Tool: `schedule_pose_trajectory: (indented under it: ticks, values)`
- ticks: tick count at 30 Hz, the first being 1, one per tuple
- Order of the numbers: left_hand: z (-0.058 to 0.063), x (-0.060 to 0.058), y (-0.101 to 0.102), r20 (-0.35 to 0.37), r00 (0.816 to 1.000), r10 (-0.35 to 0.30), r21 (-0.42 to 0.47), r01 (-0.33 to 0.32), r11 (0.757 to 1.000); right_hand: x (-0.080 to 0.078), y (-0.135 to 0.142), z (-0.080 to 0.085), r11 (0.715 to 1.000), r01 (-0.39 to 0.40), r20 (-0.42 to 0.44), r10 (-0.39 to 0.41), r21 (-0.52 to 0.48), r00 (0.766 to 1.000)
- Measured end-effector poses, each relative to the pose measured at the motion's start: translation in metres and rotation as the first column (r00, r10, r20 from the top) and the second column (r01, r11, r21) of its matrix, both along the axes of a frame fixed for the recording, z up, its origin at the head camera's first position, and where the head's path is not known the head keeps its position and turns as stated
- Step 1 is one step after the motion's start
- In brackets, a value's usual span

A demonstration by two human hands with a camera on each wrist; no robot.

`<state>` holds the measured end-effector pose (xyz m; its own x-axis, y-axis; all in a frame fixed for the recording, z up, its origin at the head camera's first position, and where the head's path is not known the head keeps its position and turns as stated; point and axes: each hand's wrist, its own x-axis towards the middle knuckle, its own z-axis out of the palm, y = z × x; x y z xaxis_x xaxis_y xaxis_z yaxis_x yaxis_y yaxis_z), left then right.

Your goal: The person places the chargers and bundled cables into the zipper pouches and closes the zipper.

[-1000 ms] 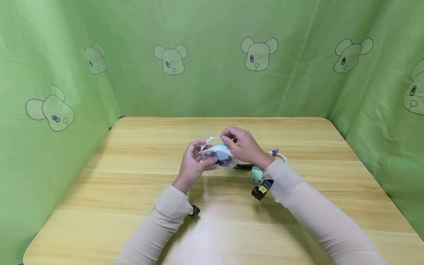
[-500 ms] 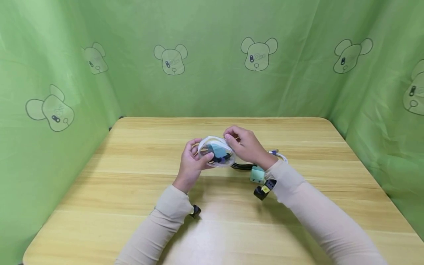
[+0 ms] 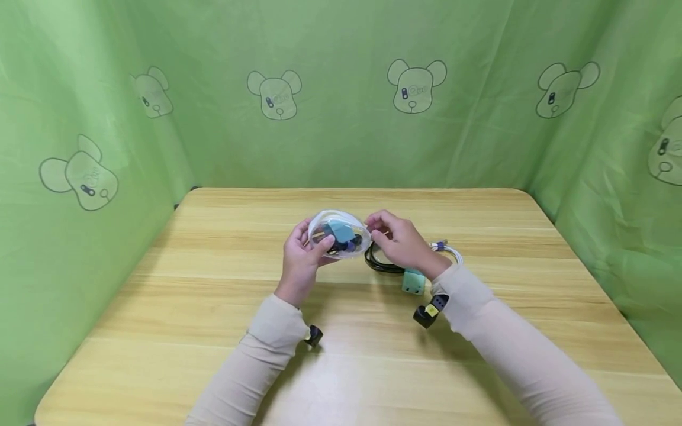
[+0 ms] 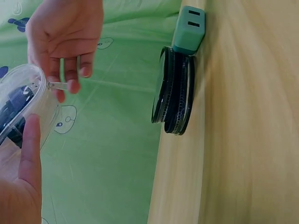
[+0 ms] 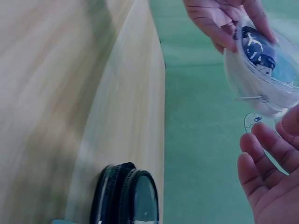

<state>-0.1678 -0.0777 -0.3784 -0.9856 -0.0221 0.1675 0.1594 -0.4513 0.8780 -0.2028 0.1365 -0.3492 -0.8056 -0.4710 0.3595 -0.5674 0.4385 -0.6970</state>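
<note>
My left hand (image 3: 301,260) holds up a clear oval zip pouch (image 3: 341,251) with white trim above the table, thumb across its front face. Through the plastic show a teal block, something black and a purple bit; the right wrist view shows a dark piece with a white figure (image 5: 259,46) inside. At the pouch's right end, the thumb and forefinger of my right hand (image 3: 396,236) pinch its edge, the other fingers loosely bent. A small metal zip pull (image 5: 252,98) sticks out from the trim close by, plain in both wrist views.
On the wooden table (image 3: 341,355), below my right hand, lie a black-rimmed round case (image 4: 173,91), a teal charger (image 3: 413,281) with two slots, and a white cable (image 3: 453,253) with a purple tie. Green curtains (image 3: 341,148) enclose the table's back and sides.
The pouch has swung from a tilted view with its rim gaping to facing the camera with its rim together. It has moved left and up; my right hand has followed down its right side.
</note>
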Motion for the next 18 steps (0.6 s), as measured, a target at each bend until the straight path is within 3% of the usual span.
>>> schedule_pose_trajectory:
  ticks: [10,18]
  values:
    - [0.0,-0.003,0.001,-0.003,1.0,0.025,0.049,-0.025,0.998,-0.002,0.0,-0.017,0.998,-0.048,0.01,0.048,0.033,0.999]
    - [0.003,-0.004,0.005,0.004,0.999,0.042,0.087,-0.042,0.995,0.0,-0.006,-0.018,0.996,-0.012,-0.003,0.013,0.094,1.0]
